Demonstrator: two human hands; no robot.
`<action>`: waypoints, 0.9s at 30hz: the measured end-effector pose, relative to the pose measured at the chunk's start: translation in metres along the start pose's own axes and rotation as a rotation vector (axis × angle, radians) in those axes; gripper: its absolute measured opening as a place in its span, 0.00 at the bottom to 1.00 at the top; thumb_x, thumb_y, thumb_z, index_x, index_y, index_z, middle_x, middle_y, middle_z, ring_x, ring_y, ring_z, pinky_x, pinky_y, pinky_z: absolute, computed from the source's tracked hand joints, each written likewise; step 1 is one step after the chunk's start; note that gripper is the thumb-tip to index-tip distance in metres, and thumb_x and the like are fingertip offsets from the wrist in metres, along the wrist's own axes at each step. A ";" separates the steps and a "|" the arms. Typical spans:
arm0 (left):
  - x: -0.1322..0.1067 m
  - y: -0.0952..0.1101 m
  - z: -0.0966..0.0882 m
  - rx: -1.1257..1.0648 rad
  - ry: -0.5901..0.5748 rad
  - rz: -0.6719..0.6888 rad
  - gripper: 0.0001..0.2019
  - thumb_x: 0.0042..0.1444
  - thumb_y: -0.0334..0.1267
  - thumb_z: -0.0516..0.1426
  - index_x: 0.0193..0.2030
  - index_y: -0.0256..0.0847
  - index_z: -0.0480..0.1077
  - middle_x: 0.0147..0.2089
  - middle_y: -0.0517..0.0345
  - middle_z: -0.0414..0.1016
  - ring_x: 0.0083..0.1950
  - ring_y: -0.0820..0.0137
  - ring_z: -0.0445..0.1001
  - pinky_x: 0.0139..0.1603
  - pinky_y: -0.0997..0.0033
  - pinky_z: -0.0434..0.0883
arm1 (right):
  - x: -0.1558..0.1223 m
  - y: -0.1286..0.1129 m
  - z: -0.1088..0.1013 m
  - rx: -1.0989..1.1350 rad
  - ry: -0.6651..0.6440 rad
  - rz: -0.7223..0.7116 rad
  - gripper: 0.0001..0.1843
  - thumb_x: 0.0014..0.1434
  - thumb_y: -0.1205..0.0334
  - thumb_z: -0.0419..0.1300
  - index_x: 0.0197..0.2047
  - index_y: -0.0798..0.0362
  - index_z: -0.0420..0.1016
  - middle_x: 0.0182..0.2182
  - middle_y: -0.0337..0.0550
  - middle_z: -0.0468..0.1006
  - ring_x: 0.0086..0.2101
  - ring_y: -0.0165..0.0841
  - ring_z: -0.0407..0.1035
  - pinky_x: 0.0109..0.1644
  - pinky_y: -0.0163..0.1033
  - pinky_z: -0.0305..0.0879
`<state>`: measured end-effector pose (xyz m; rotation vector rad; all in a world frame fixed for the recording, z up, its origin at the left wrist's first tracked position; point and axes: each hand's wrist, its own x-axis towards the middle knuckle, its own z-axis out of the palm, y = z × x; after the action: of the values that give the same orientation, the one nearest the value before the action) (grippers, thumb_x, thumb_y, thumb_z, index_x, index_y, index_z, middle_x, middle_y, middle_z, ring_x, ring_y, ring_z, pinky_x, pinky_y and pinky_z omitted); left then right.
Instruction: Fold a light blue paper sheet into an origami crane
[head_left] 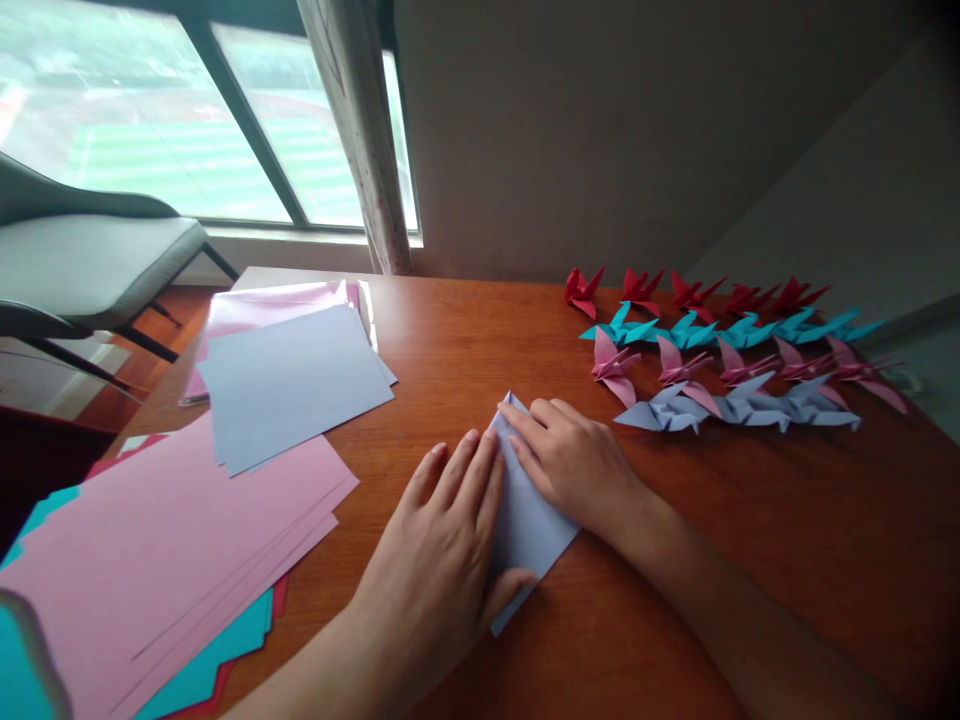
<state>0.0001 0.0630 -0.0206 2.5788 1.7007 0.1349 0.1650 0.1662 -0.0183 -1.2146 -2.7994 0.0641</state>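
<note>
A folded sheet of pale blue-grey paper (529, 530) lies on the wooden table in front of me, one pointed corner facing away. Flat over its left side rests my left hand (450, 545), fingers stretched out and thumb on the paper's lower part. My right hand (577, 455) presses on the upper right part, its index fingertip near the far point. Its fingers are partly bent and lie on top of the paper, not around it. Both hands hide much of the sheet's left edge and upper folds.
Rows of folded paper cranes stand at the right: red (690, 295), turquoise (694, 330), pink (615, 365) and pale blue-grey (664, 410). Left lie pale blue-grey sheets (300, 385), a plastic-wrapped pink pack (262, 310) and pink sheets (187, 540) over turquoise and red ones. A chair (97, 260) stands beyond.
</note>
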 end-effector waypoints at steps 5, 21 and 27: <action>-0.001 0.001 0.001 -0.016 0.012 -0.014 0.42 0.63 0.64 0.43 0.72 0.31 0.54 0.74 0.41 0.50 0.74 0.49 0.51 0.72 0.49 0.51 | 0.001 -0.001 0.001 -0.003 -0.001 0.007 0.21 0.70 0.58 0.48 0.64 0.49 0.67 0.43 0.47 0.76 0.43 0.38 0.69 0.39 0.38 0.65; 0.001 0.002 -0.003 -0.013 -0.017 -0.014 0.41 0.62 0.63 0.47 0.71 0.31 0.55 0.74 0.40 0.50 0.74 0.48 0.52 0.71 0.46 0.53 | 0.011 -0.004 0.002 0.046 -0.058 0.144 0.25 0.70 0.59 0.46 0.66 0.58 0.63 0.47 0.53 0.77 0.47 0.40 0.70 0.42 0.39 0.70; 0.000 0.002 -0.003 -0.008 -0.031 -0.005 0.42 0.62 0.62 0.47 0.72 0.29 0.53 0.74 0.37 0.49 0.74 0.46 0.51 0.72 0.45 0.51 | 0.004 -0.002 0.003 0.067 -0.012 0.091 0.26 0.70 0.60 0.47 0.68 0.55 0.60 0.47 0.51 0.76 0.46 0.40 0.69 0.46 0.40 0.69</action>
<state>0.0019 0.0625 -0.0172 2.5573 1.6921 0.1012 0.1605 0.1680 -0.0213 -1.3290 -2.7270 0.1697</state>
